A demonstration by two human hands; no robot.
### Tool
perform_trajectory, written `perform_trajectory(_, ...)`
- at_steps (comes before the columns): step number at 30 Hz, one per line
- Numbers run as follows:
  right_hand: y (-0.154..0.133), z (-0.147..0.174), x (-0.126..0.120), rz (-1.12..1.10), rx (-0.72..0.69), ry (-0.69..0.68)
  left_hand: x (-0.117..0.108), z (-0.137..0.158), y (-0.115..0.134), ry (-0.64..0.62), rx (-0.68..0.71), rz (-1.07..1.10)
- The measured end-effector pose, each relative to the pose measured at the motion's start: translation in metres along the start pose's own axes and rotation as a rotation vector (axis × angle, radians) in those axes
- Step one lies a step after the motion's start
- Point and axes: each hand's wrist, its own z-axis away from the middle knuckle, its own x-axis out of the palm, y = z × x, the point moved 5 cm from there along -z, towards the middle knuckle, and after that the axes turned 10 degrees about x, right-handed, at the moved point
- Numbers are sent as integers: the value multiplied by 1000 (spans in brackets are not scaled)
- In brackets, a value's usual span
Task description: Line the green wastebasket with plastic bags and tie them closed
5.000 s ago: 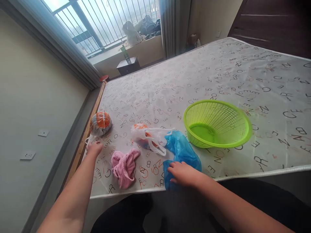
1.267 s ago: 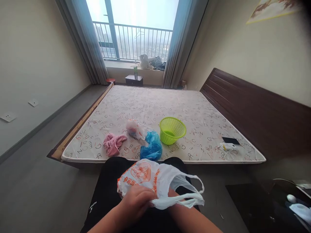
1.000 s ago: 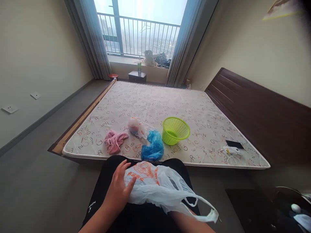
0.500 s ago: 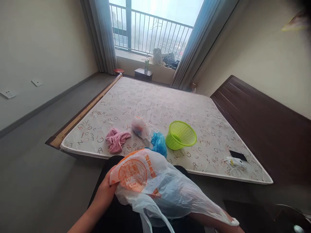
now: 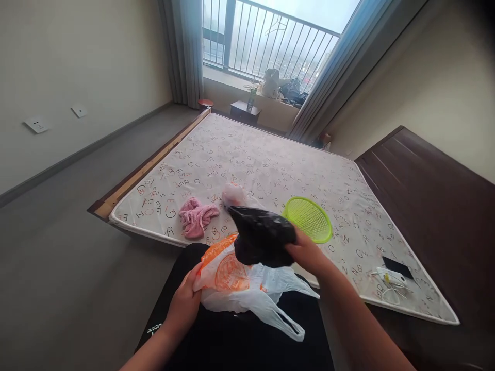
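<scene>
My left hand (image 5: 188, 294) grips the edge of a white plastic bag (image 5: 232, 299) with orange print, which lies across my lap with its handles spread to the right. Above that bag, my right hand (image 5: 307, 251) is closed on a crumpled black plastic bag (image 5: 266, 237). Behind the black bag, a tied clear plastic bag (image 5: 234, 193) with something pale reddish in it rests on the mattress. A pink cloth (image 5: 196, 217) lies left of it. The green plastic basket (image 5: 309, 219) is tipped toward me, partly covered by my right hand.
The lettered mattress (image 5: 247, 154) fills the middle. On its right corner are a black phone-like slab (image 5: 397, 267) and a white device with a cable (image 5: 392, 278). A dark headboard (image 5: 436, 190) stands at right. Near the window is a small dark table (image 5: 245, 111).
My right hand was inside the white bag; now it is out, holding the black bag. The white bag has flattened on my lap. The blue bag is now hidden. My view has shifted left.
</scene>
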Motion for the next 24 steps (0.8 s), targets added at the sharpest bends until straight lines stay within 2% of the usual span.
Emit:
perform_trajectory(2,-14,-63,61,37,-37,-63,0,-3,1,-4,-26,-2)
perform_trajectory(5,-33,-132,133,244,-132,85,-7,-3,-3,32,-30,21)
perform_trajectory(6,-35,-147,153,337,-181,83,-9,-3,-4,48,-23,34)
perform_trajectory(8,-26,-172,186,493,-193,-1,-13,0,-8,76,-23,60)
perform_trajectory(9,-15,-181,197,556,-148,-42,-13,2,-9,84,-31,72)
perform_trajectory(12,16,-194,218,622,-21,-88,-15,5,-10,100,-67,115)
perform_trajectory(15,32,-181,229,557,8,-83,-18,1,-3,112,-78,175)
perform_trajectory(18,41,-144,223,317,-39,-65,-21,-7,3,101,-57,249)
perform_trajectory(20,55,-109,216,61,-58,-259,-20,-11,2,95,-55,322)
perform_trajectory(22,78,-69,204,-147,15,-488,-17,-12,-1,89,-64,416)
perform_trajectory(23,91,-50,193,-208,52,-499,-15,-14,-3,87,-63,456)
perform_trajectory(24,104,-32,178,-257,91,-449,-13,-17,-4,92,-54,479)
